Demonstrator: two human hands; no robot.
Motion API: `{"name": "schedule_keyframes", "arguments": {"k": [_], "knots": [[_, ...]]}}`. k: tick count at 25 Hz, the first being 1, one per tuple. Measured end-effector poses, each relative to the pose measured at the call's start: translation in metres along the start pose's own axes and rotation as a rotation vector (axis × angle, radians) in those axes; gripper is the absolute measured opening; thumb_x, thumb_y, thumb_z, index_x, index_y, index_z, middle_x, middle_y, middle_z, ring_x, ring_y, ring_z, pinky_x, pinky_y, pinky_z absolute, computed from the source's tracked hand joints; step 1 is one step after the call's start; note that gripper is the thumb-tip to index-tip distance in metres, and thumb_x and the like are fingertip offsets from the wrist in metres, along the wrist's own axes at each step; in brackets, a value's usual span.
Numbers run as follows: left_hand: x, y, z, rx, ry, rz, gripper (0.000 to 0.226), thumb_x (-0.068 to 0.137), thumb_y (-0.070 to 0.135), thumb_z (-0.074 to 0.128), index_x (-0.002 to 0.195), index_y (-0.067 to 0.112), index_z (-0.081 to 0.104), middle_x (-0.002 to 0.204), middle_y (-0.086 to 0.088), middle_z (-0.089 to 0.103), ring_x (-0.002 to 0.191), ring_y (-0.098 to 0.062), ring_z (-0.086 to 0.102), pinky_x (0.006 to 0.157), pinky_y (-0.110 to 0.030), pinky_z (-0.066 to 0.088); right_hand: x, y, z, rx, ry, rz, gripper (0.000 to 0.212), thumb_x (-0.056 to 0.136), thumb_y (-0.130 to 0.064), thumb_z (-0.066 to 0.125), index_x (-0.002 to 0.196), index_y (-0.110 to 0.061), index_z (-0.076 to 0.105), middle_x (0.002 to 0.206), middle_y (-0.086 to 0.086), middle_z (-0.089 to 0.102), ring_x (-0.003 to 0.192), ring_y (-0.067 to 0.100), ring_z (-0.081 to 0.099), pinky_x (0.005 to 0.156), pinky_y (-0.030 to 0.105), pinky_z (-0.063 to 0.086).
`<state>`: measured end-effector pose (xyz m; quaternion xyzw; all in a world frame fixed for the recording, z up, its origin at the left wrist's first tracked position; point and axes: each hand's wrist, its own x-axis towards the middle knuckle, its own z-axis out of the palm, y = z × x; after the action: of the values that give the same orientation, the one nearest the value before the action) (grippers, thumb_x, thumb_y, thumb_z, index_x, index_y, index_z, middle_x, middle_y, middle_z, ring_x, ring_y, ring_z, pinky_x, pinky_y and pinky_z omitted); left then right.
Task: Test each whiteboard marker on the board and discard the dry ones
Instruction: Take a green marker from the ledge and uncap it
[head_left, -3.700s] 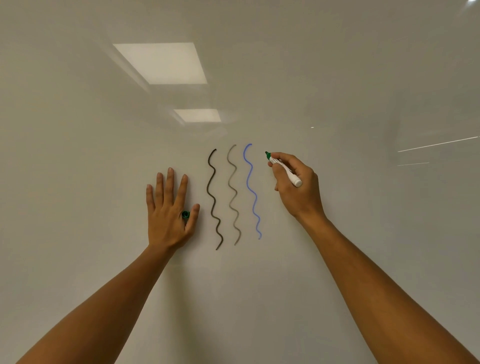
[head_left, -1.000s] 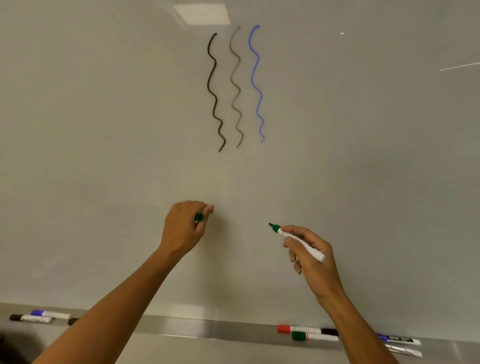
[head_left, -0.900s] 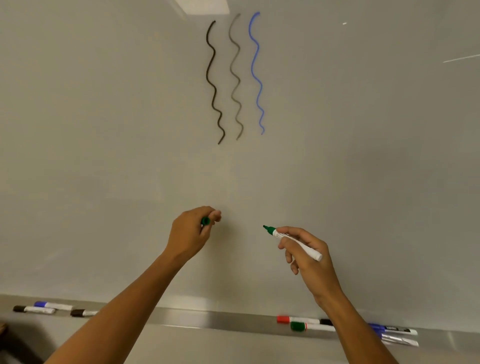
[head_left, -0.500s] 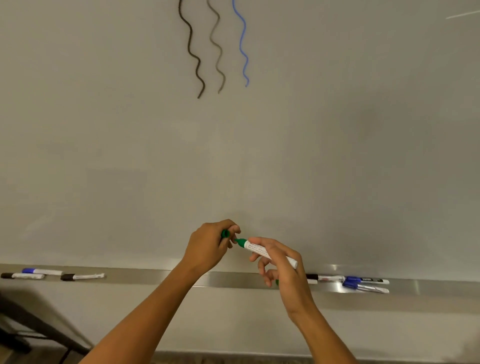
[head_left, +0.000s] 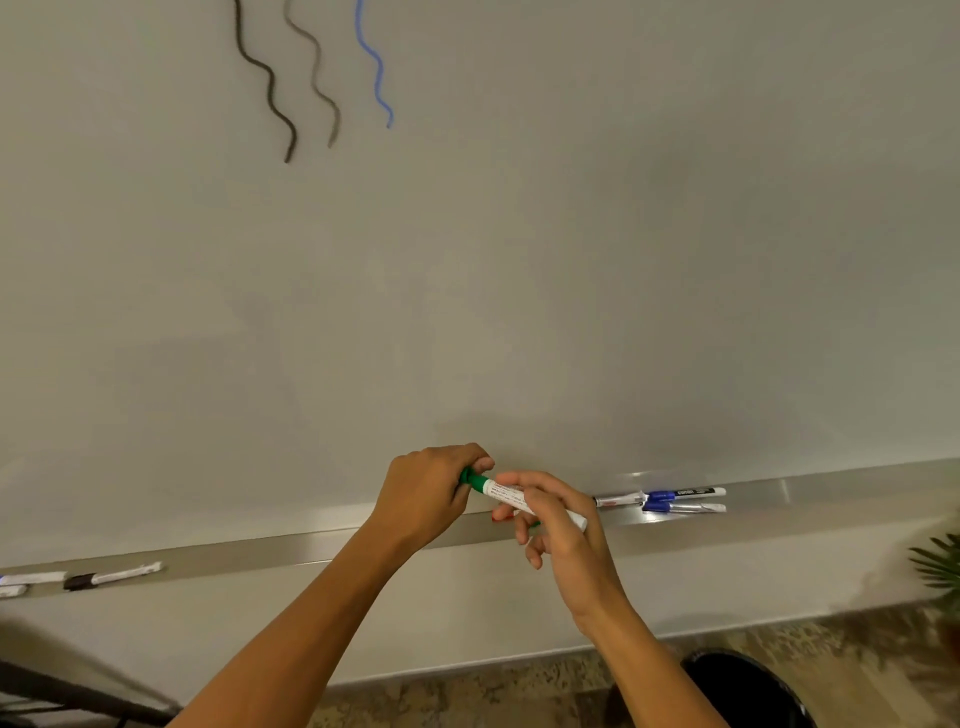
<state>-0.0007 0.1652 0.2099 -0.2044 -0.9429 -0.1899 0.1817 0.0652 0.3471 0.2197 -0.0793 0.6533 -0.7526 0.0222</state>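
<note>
A green marker (head_left: 519, 500) is held in front of the lower part of the whiteboard (head_left: 571, 260), just above the metal tray (head_left: 831, 493) that runs along the board's bottom edge. The white barrel is pinched by the curled fingers of the right hand (head_left: 561, 535). The green cap (head_left: 470, 479) at the marker's left end is gripped by the closed fingers of the left hand (head_left: 426, 493), and cap and barrel are seen meeting; whether the cap is fully seated cannot be told.

Near the board's top edge, left of centre, three wavy lines are seen: a black line (head_left: 270, 88), a grey line (head_left: 322, 83) and a blue line (head_left: 376, 67). The wide stretch of board to their right and below them is left bare.

On the tray, just right of the hands, a group of markers (head_left: 670, 500) is laid, two of them blue-capped. Toward the tray's left end, well apart from the hands, more markers (head_left: 111, 576) are laid, one with a black cap. A black bin (head_left: 748, 691) is seen on the floor below the right forearm, and plant leaves (head_left: 940, 566) at the right edge.
</note>
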Motion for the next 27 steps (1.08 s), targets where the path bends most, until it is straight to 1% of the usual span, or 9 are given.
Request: {"name": "schedule_keyframes", "arguments": {"k": [3, 7, 10, 12, 14, 20, 22, 25, 27], "knots": [[0.005, 0.005, 0.004, -0.025, -0.097, 0.081, 0.028, 0.083, 0.021, 0.045, 0.098, 0.029, 0.067, 0.086, 0.012, 0.071, 0.073, -0.011, 0.063, 0.061, -0.027, 0.049, -0.003, -0.004, -0.012, -0.043, 0.004, 0.078, 0.015, 0.096, -0.020, 0.066, 0.107, -0.022, 0.076, 0.095, 0.005, 0.078, 0.071, 0.019, 0.060, 0.050, 0.027, 0.042], [0.005, 0.017, 0.016, -0.072, -0.299, 0.175, 0.031, 0.086, 0.021, 0.046, 0.106, 0.028, 0.068, 0.088, 0.012, 0.071, 0.074, -0.006, 0.062, 0.067, -0.021, 0.048, -0.010, -0.010, -0.040, -0.033, 0.041, 0.221, 0.017, 0.086, -0.026, 0.076, 0.102, -0.025, 0.079, 0.094, 0.004, 0.078, 0.073, 0.019, 0.069, 0.050, 0.026, 0.045], [0.008, 0.034, 0.029, -0.147, -0.305, 0.174, 0.035, 0.085, 0.021, 0.047, 0.109, 0.028, 0.070, 0.078, 0.013, 0.072, 0.064, -0.009, 0.063, 0.066, -0.021, 0.051, -0.020, -0.001, -0.048, 0.040, 0.172, 0.238, 0.014, 0.091, -0.026, 0.071, 0.100, -0.019, 0.079, 0.088, 0.008, 0.078, 0.070, 0.017, 0.064, 0.047, 0.025, 0.042], [0.010, 0.050, 0.037, -0.227, -0.324, 0.172, 0.034, 0.087, 0.020, 0.046, 0.109, 0.026, 0.071, 0.069, 0.017, 0.067, 0.061, -0.009, 0.062, 0.067, -0.021, 0.053, -0.027, 0.004, -0.053, 0.100, 0.248, 0.236, 0.016, 0.093, -0.027, 0.068, 0.099, -0.016, 0.079, 0.086, 0.012, 0.077, 0.070, 0.018, 0.064, 0.047, 0.025, 0.041], [0.010, 0.064, 0.048, -0.308, -0.337, 0.179, 0.032, 0.089, 0.016, 0.047, 0.108, 0.023, 0.071, 0.066, 0.018, 0.063, 0.061, -0.010, 0.062, 0.067, -0.022, 0.053, -0.034, 0.006, -0.062, 0.118, 0.273, 0.231, 0.018, 0.094, -0.026, 0.066, 0.098, -0.015, 0.079, 0.085, 0.013, 0.077, 0.070, 0.019, 0.064, 0.047, 0.026, 0.041], [0.010, 0.094, 0.074, -0.431, -0.335, 0.166, 0.044, 0.087, -0.001, 0.055, 0.116, 0.028, 0.069, 0.089, 0.011, 0.073, 0.075, -0.005, 0.065, 0.070, -0.024, 0.054, -0.047, 0.003, -0.089, 0.100, 0.255, 0.208, 0.020, 0.098, -0.025, 0.059, 0.101, -0.013, 0.075, 0.086, 0.012, 0.078, 0.067, 0.021, 0.068, 0.046, 0.026, 0.040], [0.010, 0.105, 0.083, -0.433, -0.359, 0.175, 0.043, 0.086, -0.002, 0.055, 0.115, 0.026, 0.069, 0.090, 0.010, 0.073, 0.075, -0.004, 0.064, 0.070, -0.022, 0.053, -0.053, 0.005, -0.103, 0.118, 0.248, 0.231, 0.021, 0.097, -0.026, 0.060, 0.101, -0.012, 0.076, 0.086, 0.015, 0.077, 0.068, 0.022, 0.067, 0.047, 0.027, 0.039], [0.005, 0.121, 0.104, -0.317, -0.449, 0.238, 0.034, 0.090, 0.009, 0.054, 0.115, 0.028, 0.067, 0.090, 0.010, 0.072, 0.071, -0.003, 0.060, 0.066, -0.015, 0.047, -0.067, 0.017, -0.133, 0.131, 0.208, 0.320, 0.023, 0.095, -0.031, 0.064, 0.106, -0.015, 0.076, 0.093, 0.016, 0.077, 0.073, 0.022, 0.066, 0.049, 0.029, 0.039], [0.003, 0.128, 0.118, -0.204, -0.467, 0.285, 0.030, 0.094, 0.018, 0.052, 0.118, 0.031, 0.065, 0.095, 0.010, 0.073, 0.076, -0.005, 0.061, 0.068, -0.019, 0.049, -0.080, 0.030, -0.152, 0.175, 0.183, 0.380, 0.026, 0.093, -0.034, 0.065, 0.111, -0.018, 0.075, 0.100, 0.018, 0.076, 0.076, 0.023, 0.063, 0.051, 0.029, 0.038]]}}
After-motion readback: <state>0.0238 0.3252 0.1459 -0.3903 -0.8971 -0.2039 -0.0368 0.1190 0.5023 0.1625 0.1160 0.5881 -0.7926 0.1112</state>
